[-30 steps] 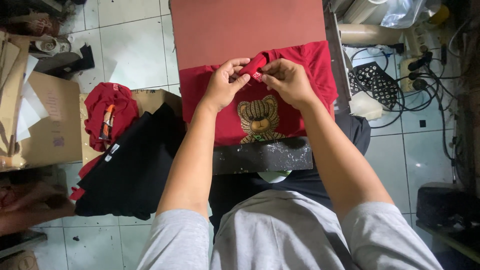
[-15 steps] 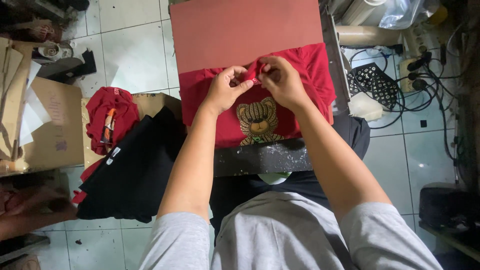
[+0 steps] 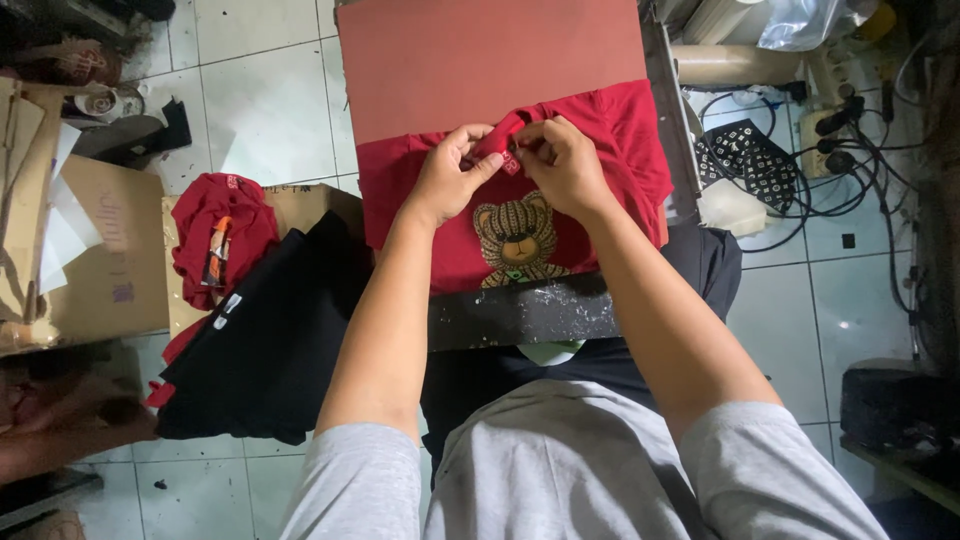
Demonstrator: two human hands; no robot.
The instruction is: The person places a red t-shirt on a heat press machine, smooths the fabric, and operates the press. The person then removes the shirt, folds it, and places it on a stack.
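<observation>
Red cotton t-shirt w/ brown bear print (image 3: 600, 180) lies flat on reddish-brown press platen (image 3: 480, 60), collar toward far end. Left hand (image 3: 450, 175) + right hand (image 3: 560, 165) both closed in pinch on collar area, small neck label (image 3: 512, 163) between fingertips. Shirt already spread; label placing seems not finished. Black garment pile (image 3: 270, 340) waits at left.
</observation>
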